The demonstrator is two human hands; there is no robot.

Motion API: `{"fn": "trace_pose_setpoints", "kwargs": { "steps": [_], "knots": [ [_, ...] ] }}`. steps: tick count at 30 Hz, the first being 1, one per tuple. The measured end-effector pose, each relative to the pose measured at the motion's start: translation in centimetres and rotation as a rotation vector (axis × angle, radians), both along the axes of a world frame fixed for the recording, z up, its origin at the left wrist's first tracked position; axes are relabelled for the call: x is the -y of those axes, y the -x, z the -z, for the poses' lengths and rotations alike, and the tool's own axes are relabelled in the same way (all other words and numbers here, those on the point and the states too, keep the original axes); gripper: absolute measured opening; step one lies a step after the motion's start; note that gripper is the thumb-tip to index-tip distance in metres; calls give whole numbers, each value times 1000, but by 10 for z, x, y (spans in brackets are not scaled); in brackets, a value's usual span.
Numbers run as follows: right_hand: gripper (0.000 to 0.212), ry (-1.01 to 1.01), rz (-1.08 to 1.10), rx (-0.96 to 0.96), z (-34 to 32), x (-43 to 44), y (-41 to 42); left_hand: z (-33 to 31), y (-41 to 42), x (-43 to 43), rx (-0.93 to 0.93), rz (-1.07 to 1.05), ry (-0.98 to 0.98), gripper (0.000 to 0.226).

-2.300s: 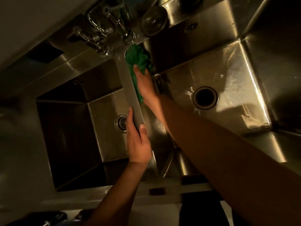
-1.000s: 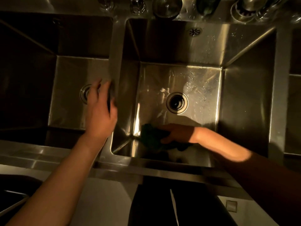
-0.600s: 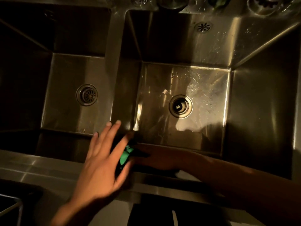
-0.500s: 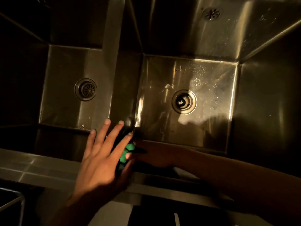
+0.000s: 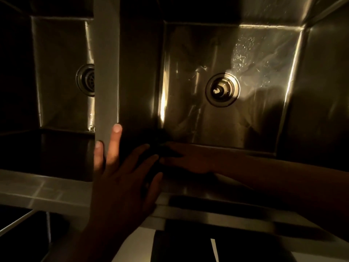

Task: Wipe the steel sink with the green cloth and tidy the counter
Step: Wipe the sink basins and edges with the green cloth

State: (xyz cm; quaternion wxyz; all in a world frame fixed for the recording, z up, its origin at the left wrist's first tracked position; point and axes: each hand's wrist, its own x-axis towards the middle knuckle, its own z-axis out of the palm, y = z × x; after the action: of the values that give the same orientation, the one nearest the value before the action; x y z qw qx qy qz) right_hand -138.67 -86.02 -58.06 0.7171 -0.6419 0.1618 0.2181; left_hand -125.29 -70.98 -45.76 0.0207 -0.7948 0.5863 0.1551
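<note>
Dim, warm light, looking down into a steel sink (image 5: 294,76) with two basins. The divider (image 5: 106,63) runs from the far edge to the near rim (image 5: 37,190).

The left basin (image 5: 62,72) is mostly in shadow, and the divider half hides its drain (image 5: 86,79). The right basin (image 5: 188,63) is lit. Its drain (image 5: 222,89) sits mid-floor, with water drops (image 5: 245,48) on the floor toward the far right corner.

Left hand (image 5: 120,182): over the near end of the divider where it meets the rim, palm down, fingers (image 5: 116,133) straight and spread, gripping nothing. Two fingertips lie lit on the divider top. The other fingers and the thumb reach over the near left corner of the right basin.

Right hand (image 5: 190,158): inside the right basin, low against the near wall at the near left corner, with the forearm coming in from the right. Its fingers point left toward the left hand and look stretched out. It is too dark to tell whether they hold anything.

Cloth (image 5: 151,168): barely visible. It is a dark lump in shadow between the two hands at that same near left corner, just under the left hand's thumb side, and its colour is unreadable. I cannot tell which hand touches it.
</note>
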Motion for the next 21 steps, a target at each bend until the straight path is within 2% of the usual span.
{"fn": "trace_pose_setpoints", "kwargs": {
  "steps": [4,8,13,21],
  "knots": [
    [39,89,-52,13,-18,5,8,0,0,0,-4,-29,-5,44],
    [67,131,-134,-201,-39,4,40,-2,1,2,-13,-49,-44,46],
    [82,39,-120,-333,-64,13,65,-2,0,3,-37,-52,-35,45],
    [62,131,-178,-177,-32,-12,6,3,-2,-4,-22,-56,-110,48]
  ]
}}
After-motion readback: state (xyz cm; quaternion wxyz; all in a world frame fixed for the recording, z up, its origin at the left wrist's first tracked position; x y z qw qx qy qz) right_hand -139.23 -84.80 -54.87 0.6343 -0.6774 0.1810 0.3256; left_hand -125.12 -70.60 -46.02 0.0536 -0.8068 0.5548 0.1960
